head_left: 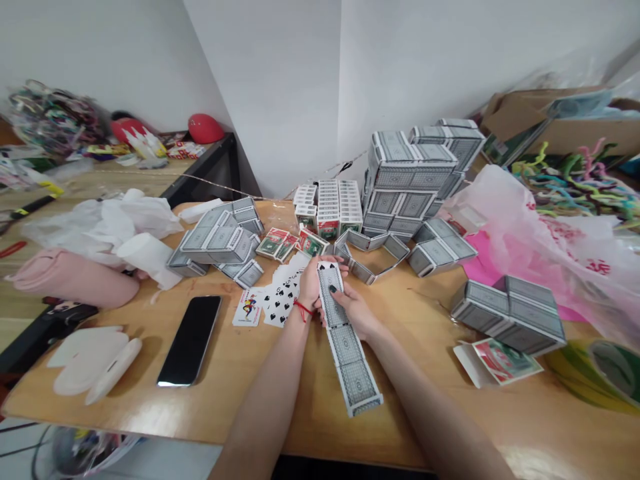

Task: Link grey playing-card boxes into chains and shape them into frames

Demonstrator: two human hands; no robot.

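A long strip of joined playing cards (347, 347), backs up, runs from my hands toward the table's front edge. My left hand (311, 287), with a red string at the wrist, curls its fingers round the strip's far end. My right hand (356, 310) grips the strip's right side a little nearer, thumb on top. Several face-up spade cards (283, 293) and a joker (249, 308) lie just left of my left hand.
Folded card structures (220, 243) (410, 173) (515, 315) and stacked card boxes (327, 207) crowd the back of the wooden table (240, 387). A black phone (191, 340) lies at left, white foam pieces (95, 360) beyond it. A pink plastic bag (540, 240) sits at right.
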